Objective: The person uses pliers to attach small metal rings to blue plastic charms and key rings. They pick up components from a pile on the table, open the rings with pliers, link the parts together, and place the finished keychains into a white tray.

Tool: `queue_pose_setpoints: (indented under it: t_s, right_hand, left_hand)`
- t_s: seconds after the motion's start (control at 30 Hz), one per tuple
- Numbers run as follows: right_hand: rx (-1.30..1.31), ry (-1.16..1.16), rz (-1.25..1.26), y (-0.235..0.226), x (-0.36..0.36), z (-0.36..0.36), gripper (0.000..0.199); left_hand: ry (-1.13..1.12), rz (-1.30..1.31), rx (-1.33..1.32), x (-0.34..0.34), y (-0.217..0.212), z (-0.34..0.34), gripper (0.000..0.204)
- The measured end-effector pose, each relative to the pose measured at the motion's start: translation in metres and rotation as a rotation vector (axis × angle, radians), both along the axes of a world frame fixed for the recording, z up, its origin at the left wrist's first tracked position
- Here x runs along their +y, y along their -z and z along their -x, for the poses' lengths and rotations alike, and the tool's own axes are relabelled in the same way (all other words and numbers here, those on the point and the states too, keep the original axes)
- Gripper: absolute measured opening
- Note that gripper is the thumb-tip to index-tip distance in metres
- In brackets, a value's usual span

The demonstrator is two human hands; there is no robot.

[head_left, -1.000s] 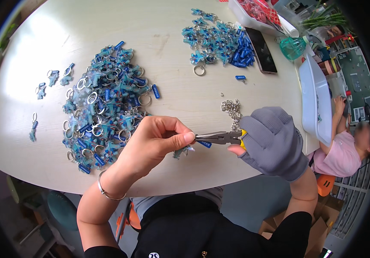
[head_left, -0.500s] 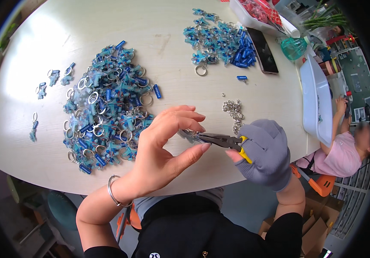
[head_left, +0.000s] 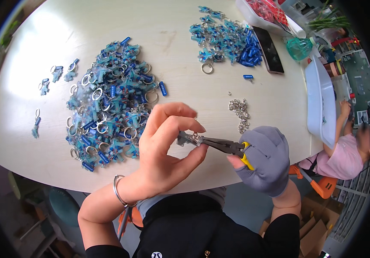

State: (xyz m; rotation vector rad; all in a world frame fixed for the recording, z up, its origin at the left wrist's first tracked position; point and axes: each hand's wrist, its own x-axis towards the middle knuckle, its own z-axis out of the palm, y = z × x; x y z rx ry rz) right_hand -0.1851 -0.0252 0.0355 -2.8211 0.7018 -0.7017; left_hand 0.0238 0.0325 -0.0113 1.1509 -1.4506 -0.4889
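My left hand (head_left: 165, 148) pinches a small blue charm (head_left: 186, 138) between thumb and fingers, just above the table's near edge. My right hand (head_left: 264, 161), in a grey glove, grips yellow-handled needle-nose pliers (head_left: 221, 145) whose tip meets the charm at a tiny ring. A silver bangle sits on my left wrist. Beyond my left hand spreads a big heap of blue charms with key rings (head_left: 112, 101). A small cluster of metal jump rings (head_left: 240, 112) lies just beyond the pliers.
A second blue heap (head_left: 226, 38) and a dark phone (head_left: 269, 49) lie at the table's far side. A white tray (head_left: 320, 103) and teal cup (head_left: 299, 47) stand right. A seated person in pink (head_left: 344, 155) is at the right. Loose charms (head_left: 54, 75) lie far left.
My left hand has opened its fingers and turned, now holding the charm by thumb and fingertips. The pliers have stayed at the charm, with my right hand shifting slightly lower.
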Motion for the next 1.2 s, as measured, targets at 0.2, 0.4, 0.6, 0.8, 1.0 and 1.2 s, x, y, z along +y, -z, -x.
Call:
queue_pose_setpoints:
  t_s: [0.2,0.4,0.6,0.8,1.0,1.2]
  right_hand:
    - [-0.006,-0.008,-0.043,0.001,0.0,0.003,0.028]
    - [-0.01,0.011,-0.018,0.003,0.001,0.006,0.027]
    - [0.004,0.01,-0.006,0.002,0.0,0.007,0.027]
    - [-0.002,0.035,0.006,0.003,0.001,0.01,0.028]
    - [0.011,0.027,0.047,0.002,0.003,0.01,0.029]
    - [0.008,0.014,0.005,0.005,0.004,0.013,0.03]
  left_hand:
    - [0.023,0.06,0.171,0.0,0.002,0.005,0.044]
    - [-0.036,0.007,-0.24,0.003,-0.004,0.003,0.053]
    - [0.052,0.086,-0.368,-0.001,0.001,0.002,0.057]
    - [-0.02,0.145,-0.387,0.002,0.0,0.001,0.032]
    - [-0.063,0.285,-0.403,-0.001,0.002,-0.004,0.032]
    - [-0.06,0.331,-0.497,0.001,0.001,-0.007,0.034]
